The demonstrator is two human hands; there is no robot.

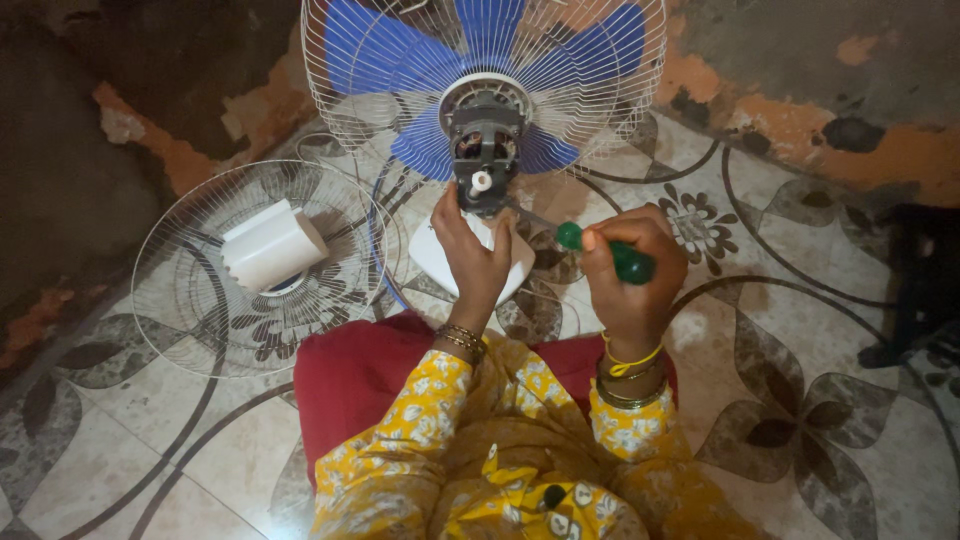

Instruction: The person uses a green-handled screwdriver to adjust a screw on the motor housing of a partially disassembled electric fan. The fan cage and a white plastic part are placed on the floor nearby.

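Right hand (632, 268) is wrapped tight round a green screwdriver (606, 252), fingers fully closed on the handle. Its long axis slants up and to the left, the thin shaft running toward the fan's bare motor (485, 140), which sits just above and left of that fist. Left hand (475, 255) is the nearer one, fingers loosely curled and pressed against the white base (430, 255) right below the motor. The shaft's tip is hard to make out against the dark motor housing, so contact is uncertain. Blue blades (360, 50) sit behind in the rear grille (630, 100), cut off at the top. A loose grille (190, 290) lies left on the floor, white cover (270, 245) resting on it.
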